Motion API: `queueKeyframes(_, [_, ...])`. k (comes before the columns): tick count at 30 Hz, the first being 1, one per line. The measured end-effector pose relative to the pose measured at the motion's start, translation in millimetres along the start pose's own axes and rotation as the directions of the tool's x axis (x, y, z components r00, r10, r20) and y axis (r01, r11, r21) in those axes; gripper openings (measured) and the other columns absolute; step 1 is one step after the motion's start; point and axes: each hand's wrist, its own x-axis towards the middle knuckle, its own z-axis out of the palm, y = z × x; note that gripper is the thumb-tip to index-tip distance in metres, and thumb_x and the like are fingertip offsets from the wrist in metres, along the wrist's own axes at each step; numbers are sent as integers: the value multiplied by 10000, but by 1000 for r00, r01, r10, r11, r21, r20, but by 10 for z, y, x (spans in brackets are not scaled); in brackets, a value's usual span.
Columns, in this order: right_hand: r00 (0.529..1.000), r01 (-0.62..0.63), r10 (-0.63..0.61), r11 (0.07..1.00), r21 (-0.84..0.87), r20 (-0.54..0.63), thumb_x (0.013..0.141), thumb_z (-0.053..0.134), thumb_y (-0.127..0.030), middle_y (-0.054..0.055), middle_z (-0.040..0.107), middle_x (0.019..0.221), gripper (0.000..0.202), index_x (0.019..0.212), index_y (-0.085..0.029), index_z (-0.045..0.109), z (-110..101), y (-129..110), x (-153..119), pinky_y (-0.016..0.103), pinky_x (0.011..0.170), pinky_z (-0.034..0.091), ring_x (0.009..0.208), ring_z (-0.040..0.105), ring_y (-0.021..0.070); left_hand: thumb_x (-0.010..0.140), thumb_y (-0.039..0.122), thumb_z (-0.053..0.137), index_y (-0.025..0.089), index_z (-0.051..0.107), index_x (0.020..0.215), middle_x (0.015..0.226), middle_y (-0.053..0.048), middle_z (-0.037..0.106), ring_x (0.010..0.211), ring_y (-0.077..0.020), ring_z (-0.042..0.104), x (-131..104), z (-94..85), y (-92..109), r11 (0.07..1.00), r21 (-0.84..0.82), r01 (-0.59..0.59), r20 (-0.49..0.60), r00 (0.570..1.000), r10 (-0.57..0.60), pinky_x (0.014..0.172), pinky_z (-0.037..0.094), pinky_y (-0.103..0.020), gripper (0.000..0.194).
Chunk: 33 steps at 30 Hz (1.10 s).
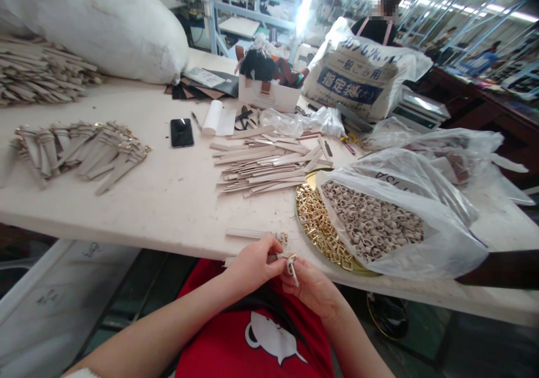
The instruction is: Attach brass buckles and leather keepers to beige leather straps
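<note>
My left hand (256,263) pinches a beige strap just over the table's front edge. Its long end sticks out to the left under the hand. Close against it, my right hand (309,285) is closed on the strap's other end, where a small gold buckle (291,259) and a short folded piece (293,274) show between the fingers. Just beyond the hands lies another beige strap (252,233) with a gold buckle at its right end. Gold buckles (318,221) fill a round tray at the right, beside a plastic bag of small beige loops (373,221).
Loose beige strips (261,164) lie mid-table. Buckled straps (80,147) are piled at the left, near a phone (182,132). Behind stand a white box (269,94), a large white sack (105,24) and a printed bag (357,74). A person (374,30) is in the background.
</note>
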Motion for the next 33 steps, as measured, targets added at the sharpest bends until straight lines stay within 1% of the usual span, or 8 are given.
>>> queueKeyframes(6, [963, 236, -243, 969, -77, -115, 659, 672, -429, -17, 514, 670, 282, 713, -188, 535, -20, -20, 11, 253, 593, 394, 602, 455, 112, 732, 335, 531, 170, 537, 776, 694, 18, 572, 625, -119, 493, -52, -15, -44, 995, -101, 21, 24, 1000, -18, 551, 350, -215, 171])
queueKeyframes(12, [793, 363, -536, 797, -484, -289, 673, 665, -406, -54, 455, 621, 300, 804, -209, 480, -28, -40, 20, 235, 541, 362, 550, 418, 101, 713, 359, 572, 160, 494, 803, 610, 42, 542, 564, -107, 512, -83, -2, 7, 929, -355, 107, 144, 988, -59, 531, 377, -212, 232])
queueKeyframes(15, [821, 325, -528, 746, -582, -218, 719, 600, -433, -56, 423, 592, 314, 905, -200, 503, -38, -43, -24, 231, 485, 320, 508, 384, 98, 703, 368, 586, 156, 504, 820, 624, 29, 564, 586, -120, 540, -63, 42, 5, 926, -357, 121, 124, 989, -81, 548, 392, -221, 256])
queueKeyframes(18, [862, 294, -493, 679, -673, -121, 755, 545, -432, -64, 370, 533, 246, 814, -195, 523, -73, -19, -69, 236, 448, 271, 465, 326, 91, 691, 376, 601, 146, 516, 837, 634, 19, 582, 590, -119, 552, -54, 55, -48, 898, -411, 158, 205, 976, -78, 562, 405, -226, 285])
queueKeyframes(22, [803, 302, -586, 560, -772, -111, 789, 501, -383, -61, 369, 534, 179, 803, -205, 513, -113, 60, -68, 247, 467, 277, 480, 343, 104, 705, 346, 575, 136, 534, 849, 707, -12, 640, 621, -117, 594, -54, 29, -129, 832, -459, 311, 372, 918, -138, 565, 401, -216, 258])
queueKeyframes(24, [795, 304, -601, 506, -807, -78, 803, 483, -361, -58, 383, 540, 154, 810, -209, 508, -126, 91, -59, 252, 481, 284, 491, 359, 110, 697, 325, 573, 133, 537, 836, 712, -13, 649, 616, -113, 599, -53, 28, -153, 806, -473, 356, 371, 910, -185, 560, 400, -212, 240])
queueKeyframes(30, [851, 316, -523, 431, -845, 51, 829, 449, -324, -35, 457, 605, 125, 793, -213, 496, -150, 107, -112, 263, 537, 319, 556, 417, 129, 661, 273, 587, 119, 557, 813, 642, 4, 622, 580, -108, 589, -59, 70, -106, 787, -510, 347, 324, 925, -198, 585, 429, -228, 219])
queueKeyframes(33, [809, 305, -588, 440, -844, -14, 829, 449, -343, -26, 475, 630, 145, 780, -213, 490, -130, 136, -125, 270, 562, 337, 583, 436, 138, 685, 272, 566, 115, 566, 828, 621, 4, 619, 590, -114, 595, -60, 89, -54, 805, -494, 329, 317, 930, -186, 598, 439, -233, 212])
